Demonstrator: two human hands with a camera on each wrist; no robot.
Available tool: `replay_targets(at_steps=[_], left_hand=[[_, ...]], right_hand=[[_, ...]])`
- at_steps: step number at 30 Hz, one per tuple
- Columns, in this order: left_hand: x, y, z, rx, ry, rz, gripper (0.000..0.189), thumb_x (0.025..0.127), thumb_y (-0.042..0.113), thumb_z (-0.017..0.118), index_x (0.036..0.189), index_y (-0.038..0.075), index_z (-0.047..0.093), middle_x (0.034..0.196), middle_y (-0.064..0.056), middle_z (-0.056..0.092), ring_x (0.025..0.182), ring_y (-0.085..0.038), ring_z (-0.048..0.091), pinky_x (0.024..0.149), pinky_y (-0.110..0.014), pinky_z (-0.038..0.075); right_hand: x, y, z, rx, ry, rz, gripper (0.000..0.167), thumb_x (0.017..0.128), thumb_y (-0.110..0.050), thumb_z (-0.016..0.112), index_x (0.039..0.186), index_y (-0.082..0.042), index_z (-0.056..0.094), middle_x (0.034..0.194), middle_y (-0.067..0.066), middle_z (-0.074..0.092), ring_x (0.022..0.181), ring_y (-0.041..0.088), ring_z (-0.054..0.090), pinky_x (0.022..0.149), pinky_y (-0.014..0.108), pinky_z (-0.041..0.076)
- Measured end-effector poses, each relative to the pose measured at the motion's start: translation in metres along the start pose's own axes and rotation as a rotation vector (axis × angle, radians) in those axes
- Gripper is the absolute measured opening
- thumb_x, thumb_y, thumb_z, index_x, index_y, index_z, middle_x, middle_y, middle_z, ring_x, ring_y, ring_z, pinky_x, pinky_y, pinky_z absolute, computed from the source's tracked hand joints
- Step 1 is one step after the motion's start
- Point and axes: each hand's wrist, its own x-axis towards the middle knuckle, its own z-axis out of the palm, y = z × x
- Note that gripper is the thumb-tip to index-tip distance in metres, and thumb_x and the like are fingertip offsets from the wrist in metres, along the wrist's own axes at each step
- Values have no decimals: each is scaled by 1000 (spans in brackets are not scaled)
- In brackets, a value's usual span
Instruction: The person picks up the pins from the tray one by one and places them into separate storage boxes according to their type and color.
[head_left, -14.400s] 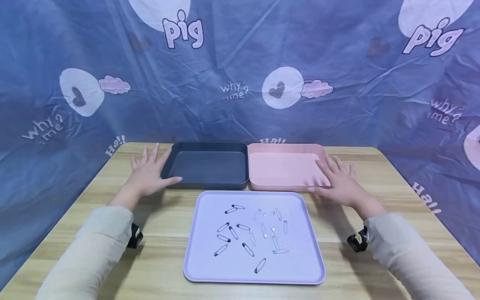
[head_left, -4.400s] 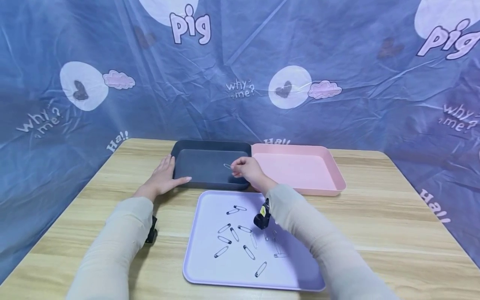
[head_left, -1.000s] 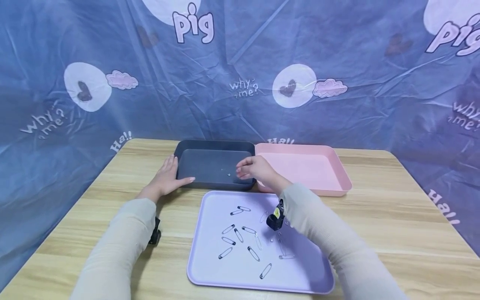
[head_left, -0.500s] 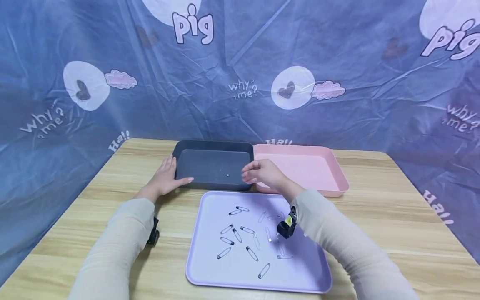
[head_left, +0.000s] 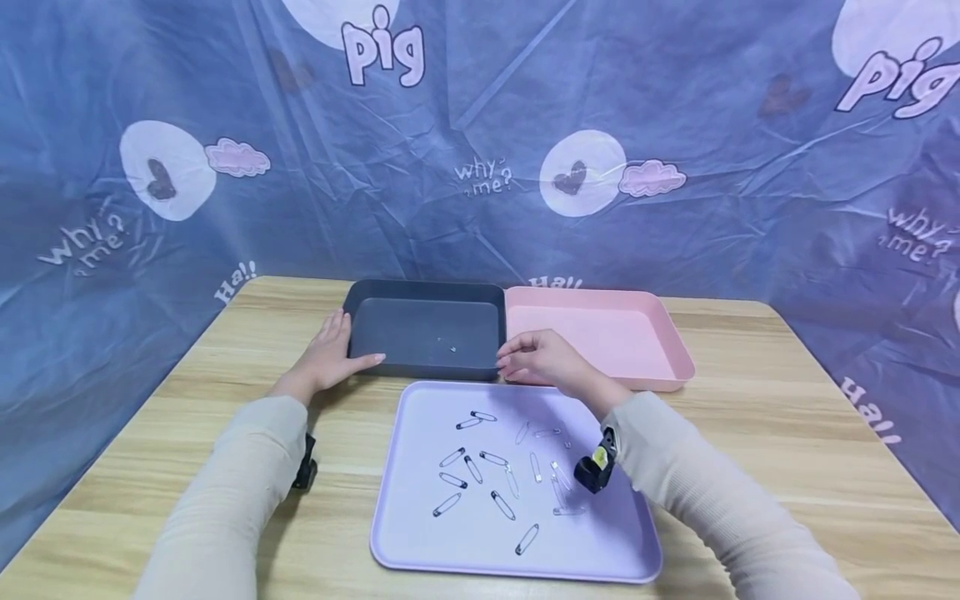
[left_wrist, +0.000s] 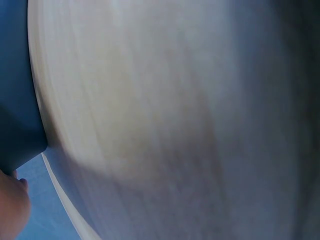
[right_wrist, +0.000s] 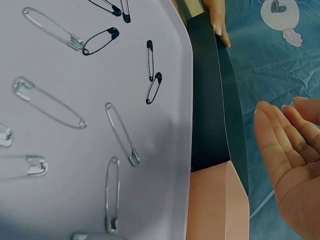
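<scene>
My left hand (head_left: 318, 360) rests against the left side of the dark tray (head_left: 423, 372), thumb along its near rim. A small silver safety pin (head_left: 453, 349) lies inside that tray. My right hand (head_left: 546, 360) hovers over the near-left corner of the pink tray (head_left: 678, 354); in the right wrist view its fingers (right_wrist: 272, 135) are loosely extended and hold nothing. On the lilac tray (head_left: 442, 560) in front lie several black safety pins (head_left: 503, 506), mostly left, and several silver safety pins (head_left: 536, 467), mostly right. My right wrist partly covers the silver ones' side.
The dark and pink trays stand side by side at the back of the wooden table (head_left: 750, 400), just behind the lilac tray. A blue printed cloth (head_left: 480, 233) hangs behind the table. Wrist cameras (head_left: 596, 468) sit under both sleeves.
Some seconds ago my right hand pinched a silver safety pin over the dark tray; now that pin lies inside. Over the last second the hand has drawn right and nearer. My left hand stays put.
</scene>
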Motion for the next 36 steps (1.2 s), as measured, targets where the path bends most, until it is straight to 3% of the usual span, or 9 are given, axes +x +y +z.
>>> replay_targets(at_steps=[13,19,36], left_hand=[[0,-2,1,-18,3,-1,106,74,69,39,134,-8,-2,140,-23,-9,127,-34,-9,101,-47,0],[0,-2,0,-12,-1,6,107,74,69,38,134,-9,-3,139,-24,-9,127,-35,-9,100,-47,0],[0,1,-2,-10,-6,2,107,74,69,39,134,-9,-2,139,-25,-9,126,-35,-10,100,-48,1]], right_hand=[[-17,6,-6,-25,-84,-59,29,76,6,55,101,21,49,94,30,57,84,32,58,78,43,44],[-22,13,-13,-45,-74,-36,29,76,5,54,101,20,50,93,29,57,80,30,60,73,38,48],[-37,31,-35,-95,-75,6,30,77,1,56,100,20,52,90,25,60,79,22,61,75,39,47]])
